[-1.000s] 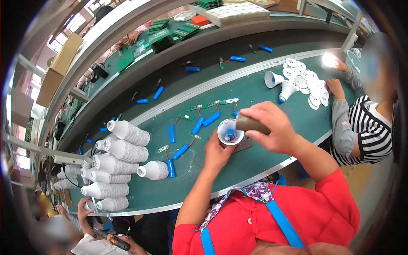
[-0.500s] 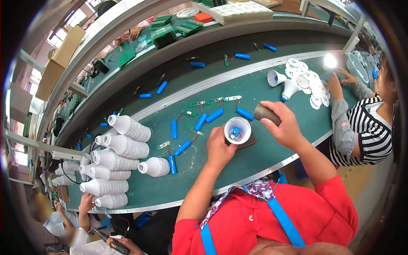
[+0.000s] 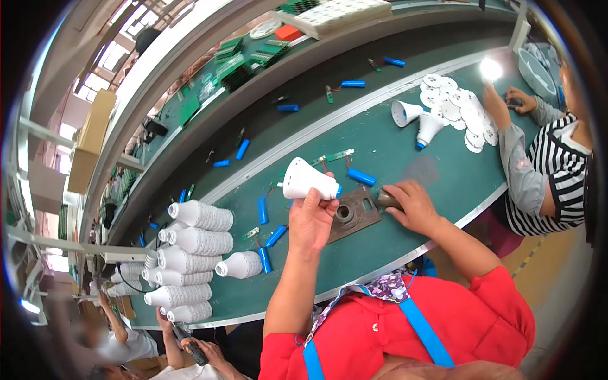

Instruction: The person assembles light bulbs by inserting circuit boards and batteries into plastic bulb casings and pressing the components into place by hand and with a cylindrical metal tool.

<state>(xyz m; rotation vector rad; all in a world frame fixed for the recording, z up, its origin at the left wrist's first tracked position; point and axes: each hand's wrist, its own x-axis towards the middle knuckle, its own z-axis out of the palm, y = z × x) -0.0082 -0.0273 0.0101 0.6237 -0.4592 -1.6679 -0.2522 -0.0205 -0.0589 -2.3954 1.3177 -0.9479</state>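
Note:
My left hand [image 3: 310, 228] is closed around a white bulb housing [image 3: 305, 180], raised above the bench and tipped on its side, its wide end to the left and a blue tip at the narrow end. Just right of it lies a dark metal plate [image 3: 356, 223] with a round socket and a slot. My right hand [image 3: 415, 208] wraps round a brown-grey cylinder [image 3: 386, 200], low at the plate's right edge. Behind the hands, blue battery cells [image 3: 361, 177] wired to small green circuit boards [image 3: 329, 158] lie on the green bench, some partly hidden by the housing.
Stacked white housings [image 3: 201, 242] stand at left, with one short stack [image 3: 239, 265] lying nearer. Two housings [image 3: 429, 129] and a pile of white discs [image 3: 462, 107] are at right. A co-worker in stripes [image 3: 548, 183] sits there by a lit bulb [image 3: 490, 69]. A conveyor belt [image 3: 253, 130] runs behind.
My left hand has lifted the housing up and left, turning it from upright to sideways, which uncovers the plate's socket. My right hand has lowered the cylinder beside the plate. The view has shifted slightly.

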